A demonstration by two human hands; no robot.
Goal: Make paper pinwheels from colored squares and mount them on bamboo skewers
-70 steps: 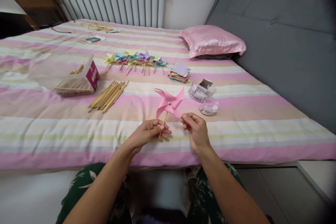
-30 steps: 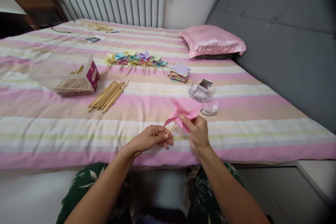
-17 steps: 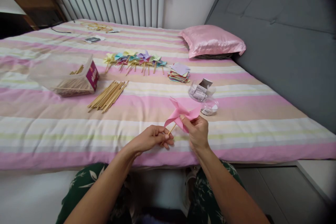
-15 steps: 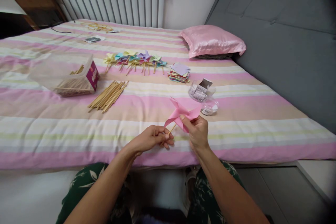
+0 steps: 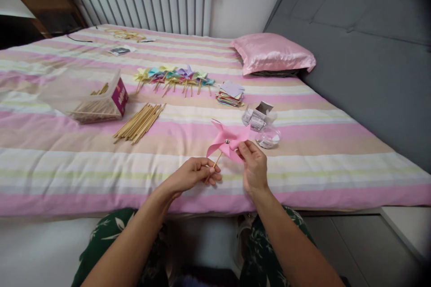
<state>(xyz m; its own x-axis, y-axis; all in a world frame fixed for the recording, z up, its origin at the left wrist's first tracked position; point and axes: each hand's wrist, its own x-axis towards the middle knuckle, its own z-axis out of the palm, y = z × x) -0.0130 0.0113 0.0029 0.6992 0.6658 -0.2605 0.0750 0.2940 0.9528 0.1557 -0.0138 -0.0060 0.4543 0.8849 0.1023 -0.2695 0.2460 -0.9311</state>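
A pink paper pinwheel (image 5: 225, 136) with a shiny round pin at its centre is held above the front of the bed. My left hand (image 5: 197, 172) pinches its thin wooden stick (image 5: 218, 159) between thumb and fingers, the stick slanting up to the right. With thumb and forefinger, my right hand (image 5: 255, 163) pinches the right-hand blade. Just beyond that hand is a clear round container (image 5: 268, 137) with small contents. Behind it another clear container (image 5: 255, 119) holds small printed packets.
Finished pinwheels (image 5: 173, 76) in several colours lie mid-bed, left of a stack of coloured paper squares (image 5: 230, 93). A bundle of sticks (image 5: 139, 123) lies beside a clear plastic box (image 5: 120, 96) of more sticks. A pink pillow (image 5: 274, 51) rests near the grey headboard (image 5: 353, 54).
My right thumb has moved off the pinwheel's centre to the right-hand blade, baring the shiny pin. The pinwheel has shifted slightly left, and my left hand slightly up with it.
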